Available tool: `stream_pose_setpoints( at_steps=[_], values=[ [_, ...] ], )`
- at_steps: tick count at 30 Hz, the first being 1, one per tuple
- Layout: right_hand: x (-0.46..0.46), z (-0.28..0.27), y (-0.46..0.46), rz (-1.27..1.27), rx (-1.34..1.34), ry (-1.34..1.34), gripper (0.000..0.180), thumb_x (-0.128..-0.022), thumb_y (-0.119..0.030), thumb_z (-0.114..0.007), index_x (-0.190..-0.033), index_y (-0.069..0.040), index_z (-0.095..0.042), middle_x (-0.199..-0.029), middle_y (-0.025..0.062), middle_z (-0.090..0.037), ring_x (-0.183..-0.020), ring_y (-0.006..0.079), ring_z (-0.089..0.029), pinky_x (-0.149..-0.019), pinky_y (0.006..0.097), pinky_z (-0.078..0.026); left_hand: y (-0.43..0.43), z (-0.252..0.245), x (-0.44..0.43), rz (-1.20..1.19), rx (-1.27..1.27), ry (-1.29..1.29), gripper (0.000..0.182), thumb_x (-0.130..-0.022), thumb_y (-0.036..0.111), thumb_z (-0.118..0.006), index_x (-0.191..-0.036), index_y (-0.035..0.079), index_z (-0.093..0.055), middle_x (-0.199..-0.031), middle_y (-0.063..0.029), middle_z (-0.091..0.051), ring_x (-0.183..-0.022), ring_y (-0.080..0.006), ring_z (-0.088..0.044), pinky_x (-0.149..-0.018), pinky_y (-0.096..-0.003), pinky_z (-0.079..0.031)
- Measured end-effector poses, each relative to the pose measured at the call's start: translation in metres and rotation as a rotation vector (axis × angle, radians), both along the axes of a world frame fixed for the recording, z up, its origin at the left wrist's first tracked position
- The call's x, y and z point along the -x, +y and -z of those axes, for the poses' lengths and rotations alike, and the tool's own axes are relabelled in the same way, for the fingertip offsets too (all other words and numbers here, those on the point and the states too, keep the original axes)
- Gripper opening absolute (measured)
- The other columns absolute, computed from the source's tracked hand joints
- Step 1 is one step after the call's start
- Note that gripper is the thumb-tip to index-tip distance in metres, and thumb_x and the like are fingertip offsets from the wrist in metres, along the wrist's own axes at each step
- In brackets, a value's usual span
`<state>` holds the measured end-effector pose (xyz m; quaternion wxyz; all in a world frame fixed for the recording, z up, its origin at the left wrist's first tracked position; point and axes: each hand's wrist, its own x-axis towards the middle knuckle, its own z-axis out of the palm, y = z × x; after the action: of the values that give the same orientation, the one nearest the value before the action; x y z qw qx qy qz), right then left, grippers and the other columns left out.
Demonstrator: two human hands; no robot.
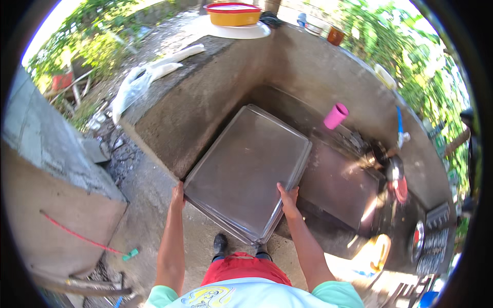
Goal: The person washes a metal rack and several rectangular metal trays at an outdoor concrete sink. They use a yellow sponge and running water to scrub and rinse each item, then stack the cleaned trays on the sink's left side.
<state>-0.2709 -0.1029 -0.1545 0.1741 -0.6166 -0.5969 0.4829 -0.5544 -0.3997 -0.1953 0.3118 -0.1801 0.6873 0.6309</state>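
A stack of rectangular metal baking trays [246,169] lies before me, its far part over a concrete ledge and its near corner above my boots. At the near left corner, my left hand [178,195] grips the stack's edge, most of its fingers hidden beneath. My right hand [288,198] holds the right edge, with the thumb on the top tray's rim. Several rims show along the near side, one under another. The top tray's surface is bare and dull grey.
Concrete walls [327,65] enclose the ledge at left and back. A pink plastic cup [336,116] stands behind the trays. Right of them lies a flat wet slab [339,181], near a blue-handled tap [400,127]. An orange basin [233,14] rests on the back corner.
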Motion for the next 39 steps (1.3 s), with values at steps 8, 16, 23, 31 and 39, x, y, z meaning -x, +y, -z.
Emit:
stream_pose_setpoints(
  at_steps=[8,16,23,31,39],
  values=[
    [-0.006,-0.01,-0.002,0.097,-0.054,-0.29,0.098,-0.069,-0.058,-0.063,-0.136,0.0,-0.022,-0.137,0.02,-0.032,-0.126,0.0326,-0.033,-0.101,0.0389,-0.032,-0.021,0.009,-0.045,-0.052,-0.356,-0.068,0.025,-0.088,0.027,-0.05,-0.081,0.005,-0.058,-0.066,-0.0014,-0.057,-0.051,-0.0097,-0.051,-0.039,-0.0251,-0.037],
    [-0.04,-0.014,0.009,0.05,-0.105,-0.202,0.072,-0.075,-0.055,-0.058,-0.123,-0.002,-0.047,-0.116,0.0216,-0.054,-0.111,0.0346,-0.05,-0.091,0.0409,-0.04,-0.002,0.035,-0.022,0.657,0.091,-0.068,0.062,-0.086,0.06,-0.035,-0.102,0.005,-0.059,-0.088,-0.0065,-0.063,-0.079,-0.0158,-0.06,-0.069,-0.0286,-0.048],
    [-0.028,-0.012,0.003,0.098,-0.079,-0.206,0.078,-0.077,-0.063,-0.048,-0.123,-0.001,-0.042,-0.109,0.0273,-0.055,-0.105,0.041,-0.051,-0.088,0.0459,-0.042,0.021,-0.013,-0.034,0.646,-0.093,0.036,0.089,-0.077,0.069,-0.044,-0.126,-0.004,-0.042,-0.124,-0.0158,-0.048,-0.115,-0.027,-0.045,-0.095,-0.0369,-0.038],
    [-0.051,0.014,0.021,0.051,-0.107,-0.054,0.068,-0.088,-0.056,-0.028,-0.106,0.004,-0.053,-0.104,0.0302,-0.055,-0.101,0.0439,-0.051,-0.087,0.0477,-0.04,0.046,-0.212,-0.119,0.758,0.005,0.661,0.056,-0.065,0.034,-0.068,-0.102,-0.007,-0.056,-0.089,-0.0141,-0.062,-0.079,-0.0218,-0.057,-0.072,-0.0322,-0.045],
    [-0.072,0.048,0.052,-0.008,-0.091,0.066,0.069,-0.089,-0.054,-0.027,-0.102,0.009,-0.054,-0.103,0.0305,-0.055,-0.101,0.0459,-0.05,-0.088,0.0491,-0.038,0.105,-0.307,-0.236,0.816,0.404,1.026,0.052,-0.054,0.031,-0.068,-0.087,-0.006,-0.053,-0.064,-0.0163,-0.056,-0.057,-0.0251,-0.055,-0.058,-0.0349,-0.045]
  ],
)
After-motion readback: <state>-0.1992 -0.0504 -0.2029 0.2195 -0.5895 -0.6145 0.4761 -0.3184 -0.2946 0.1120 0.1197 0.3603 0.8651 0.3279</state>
